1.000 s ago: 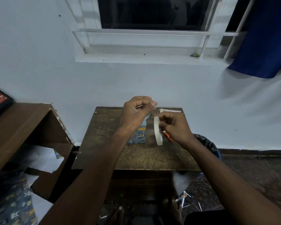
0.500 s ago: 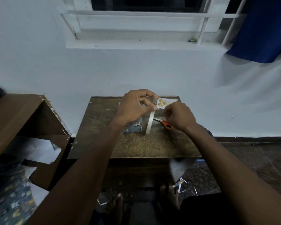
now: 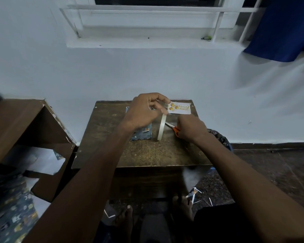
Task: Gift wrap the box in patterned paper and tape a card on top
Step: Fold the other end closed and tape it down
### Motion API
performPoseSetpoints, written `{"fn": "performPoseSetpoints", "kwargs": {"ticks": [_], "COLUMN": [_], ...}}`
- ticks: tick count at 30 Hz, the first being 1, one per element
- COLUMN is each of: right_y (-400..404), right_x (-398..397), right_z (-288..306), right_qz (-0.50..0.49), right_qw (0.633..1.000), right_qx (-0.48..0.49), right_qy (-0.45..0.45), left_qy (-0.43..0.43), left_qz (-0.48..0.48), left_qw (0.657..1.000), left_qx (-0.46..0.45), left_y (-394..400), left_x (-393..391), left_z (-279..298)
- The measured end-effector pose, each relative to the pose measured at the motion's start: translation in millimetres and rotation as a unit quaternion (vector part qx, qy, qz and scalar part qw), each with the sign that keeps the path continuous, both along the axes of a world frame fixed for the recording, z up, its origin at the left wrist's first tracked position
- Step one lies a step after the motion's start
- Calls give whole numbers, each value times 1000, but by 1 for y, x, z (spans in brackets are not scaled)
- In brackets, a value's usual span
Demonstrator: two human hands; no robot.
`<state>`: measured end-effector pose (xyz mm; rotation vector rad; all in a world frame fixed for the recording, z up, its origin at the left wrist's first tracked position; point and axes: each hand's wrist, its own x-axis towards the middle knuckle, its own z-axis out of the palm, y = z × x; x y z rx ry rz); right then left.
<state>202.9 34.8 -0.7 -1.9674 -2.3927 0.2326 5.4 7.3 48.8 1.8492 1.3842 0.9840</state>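
Observation:
On the small brown table (image 3: 147, 155), the box wrapped in dark blue patterned paper (image 3: 142, 134) lies partly under my left wrist. My left hand (image 3: 144, 111) hovers above it and pinches the pulled-out end of clear tape. The tape roll (image 3: 161, 127) hangs from that end on its edge, down to the tabletop. A white card with orange shapes (image 3: 180, 108) lies at the table's far right corner. My right hand (image 3: 191, 128) curls over the orange handles of the scissors (image 3: 174, 129), whose blades point toward the roll.
A brown shelf unit (image 3: 25, 123) stands to the left with white paper and patterned wrapping paper (image 3: 9, 213) below it. A dark bin (image 3: 219, 137) sits behind my right arm. Paper scraps (image 3: 195, 195) litter the floor near my bare feet.
My right hand let go of the tape roll and dropped onto the scissors. The roll now hangs from the strip in my left hand. The camera tilted down.

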Motion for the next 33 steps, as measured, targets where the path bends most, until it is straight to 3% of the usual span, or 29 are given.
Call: {"fn": "performPoseSetpoints", "kwargs": {"ticks": [7, 18, 33], "right_y": [5, 9, 7], "right_x": [6, 62, 42], "right_z": [1, 32, 36], "right_qz": [-5, 36, 83], "right_qw": [998, 958, 947], "right_qx": [-58, -59, 1], "right_qy": [23, 279, 310], "left_qy": [-5, 14, 28], "left_qz": [-7, 2, -10], "left_qw": [1000, 1000, 999], "left_qx": [-3, 3, 15], "left_y": [0, 0, 5], "left_x": [-3, -2, 0], "left_z": [2, 3, -1]}}
